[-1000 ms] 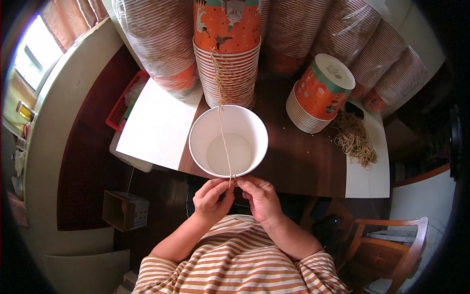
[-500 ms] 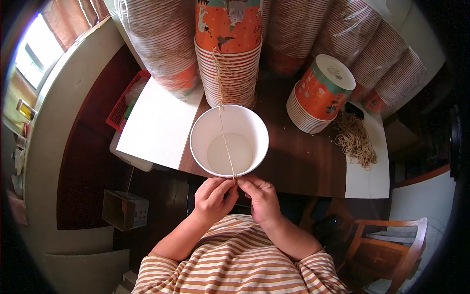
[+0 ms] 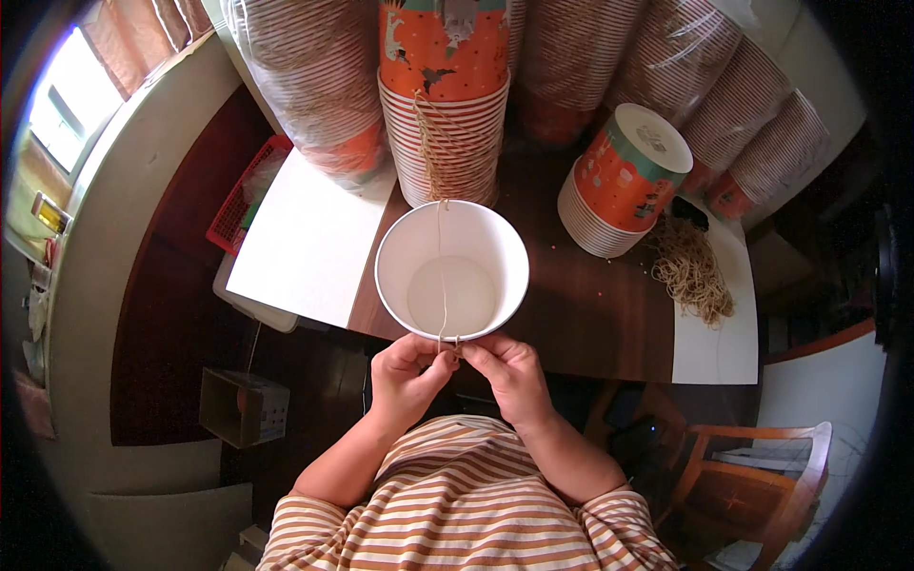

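A white paper bucket (image 3: 392, 262) stands with its mouth up at the near edge of the brown table. A thin tan string (image 3: 442, 252) crosses its mouth from the far rim to the near rim. At the near rim, my left hand (image 3: 402, 381) pinches the string between thumb and fingers. Right beside it, my right hand (image 3: 512, 381) has its fingertips closed on the string too, where a small knot or loop seems to sit against the rim. Just behind the bucket, more strings (image 3: 433, 157) hang down a tall stack of orange paper buckets (image 3: 481, 143).
On the right rests a shorter upside-down stack of orange buckets (image 3: 619, 195), next to a tangled bundle of string (image 3: 695, 276). Wrapped bucket stacks (image 3: 309, 76) line the back. A red basket (image 3: 231, 214) lies at the left; a wooden chair (image 3: 752, 495) stands lower right.
The bucket has shifted slightly right. My left hand has moved up against the rim, and the string's near end has swung a little left. My right hand stays nearly in place.
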Demonstrator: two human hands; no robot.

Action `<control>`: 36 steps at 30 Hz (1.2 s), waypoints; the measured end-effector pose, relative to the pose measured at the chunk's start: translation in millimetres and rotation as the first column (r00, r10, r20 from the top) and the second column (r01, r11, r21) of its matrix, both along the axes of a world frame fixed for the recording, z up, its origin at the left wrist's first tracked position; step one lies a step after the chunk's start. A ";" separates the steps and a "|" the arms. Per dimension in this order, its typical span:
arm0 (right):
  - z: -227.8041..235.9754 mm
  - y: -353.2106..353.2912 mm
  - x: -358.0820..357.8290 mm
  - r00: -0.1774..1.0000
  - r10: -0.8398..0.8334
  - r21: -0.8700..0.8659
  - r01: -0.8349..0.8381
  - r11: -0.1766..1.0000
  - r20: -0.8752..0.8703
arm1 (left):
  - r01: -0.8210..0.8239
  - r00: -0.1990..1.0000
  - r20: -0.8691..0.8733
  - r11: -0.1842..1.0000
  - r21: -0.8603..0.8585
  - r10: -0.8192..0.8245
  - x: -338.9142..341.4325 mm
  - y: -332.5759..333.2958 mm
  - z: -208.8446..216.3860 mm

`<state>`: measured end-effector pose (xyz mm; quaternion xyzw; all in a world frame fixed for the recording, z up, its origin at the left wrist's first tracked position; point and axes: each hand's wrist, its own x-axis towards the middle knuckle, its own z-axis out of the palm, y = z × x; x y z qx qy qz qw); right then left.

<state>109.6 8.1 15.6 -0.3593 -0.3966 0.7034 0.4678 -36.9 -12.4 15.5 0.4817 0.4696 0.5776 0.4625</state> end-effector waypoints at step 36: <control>-3.2 0.5 -12.1 0.992 -0.016 -0.084 0.006 0.996 -0.122 | 0.095 0.970 0.233 0.991 -0.096 -0.071 -5.6 -1.2 -5.7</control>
